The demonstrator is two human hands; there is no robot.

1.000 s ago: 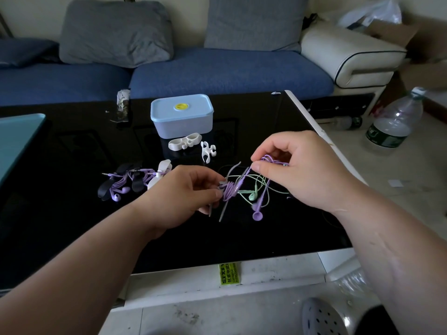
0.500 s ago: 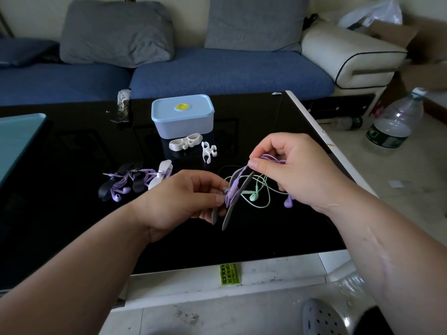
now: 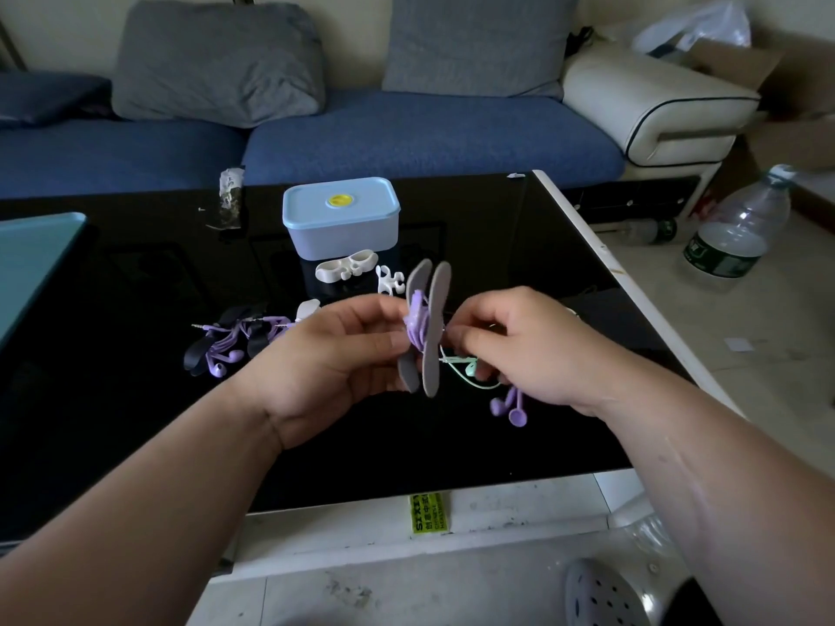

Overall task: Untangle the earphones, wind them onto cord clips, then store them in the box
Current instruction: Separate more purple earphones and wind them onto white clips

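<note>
bench (image 3: 135,422), black glass: carries all that is not in hand.

box (image 3: 341,219), pale blue, lid on: stands at the far middle of the bench, untouched; storing not yet begun.

left grip (image 3: 334,350): curls round the grey cord clip's left side; sits higher than half a second ago.

right grip (image 3: 528,345): pinches the purple cord just beside the clip; now closer to the left grip.

grey cord clip (image 3: 434,327): held off the bench between both grips; now upright, no longer low and tilted.

wound purple set (image 3: 226,347) on a black clip: lies at bench left, awaiting the box.

purple earphones (image 3: 416,329): coiled round the grey clip's waist, buds (image 3: 513,411) now dangling under the right grip; winding judged nearly done, with a short tail left.

green earphones (image 3: 470,367): loose beneath the right grip; cannot tell whether free of the purple tail.
</note>
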